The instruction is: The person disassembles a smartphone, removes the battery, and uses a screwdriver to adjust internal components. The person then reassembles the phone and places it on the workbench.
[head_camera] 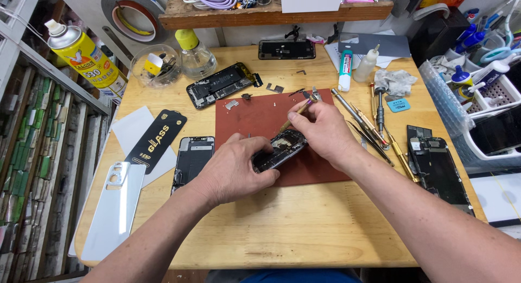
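The left hand is curled down over the near end of a small dark opened phone body with exposed metal parts, fingers wrapped close and pressing it onto the red-brown rectangular work mat. The right hand is pinched tight around a thin yellow-handled tool, thumb and forefinger together on the shaft, with the tool slanting down into the far end of the phone body. The two hands nearly meet over the phone, which lies tilted across the near right part of the mat, about mid-table.

The mat sits on a light wooden tabletop. The near strip of wood in front of the forearms lies bare right up to the front edge. Just right of the right hand, a fan of slim metal screwdrivers and tweezers crowds the mat's edge, and beyond them a black opened phone lies face up near the table's right side. To the left, a second dark phone frame lies just off the mat, next to a black flat package and a silvery back panel close to the left edge
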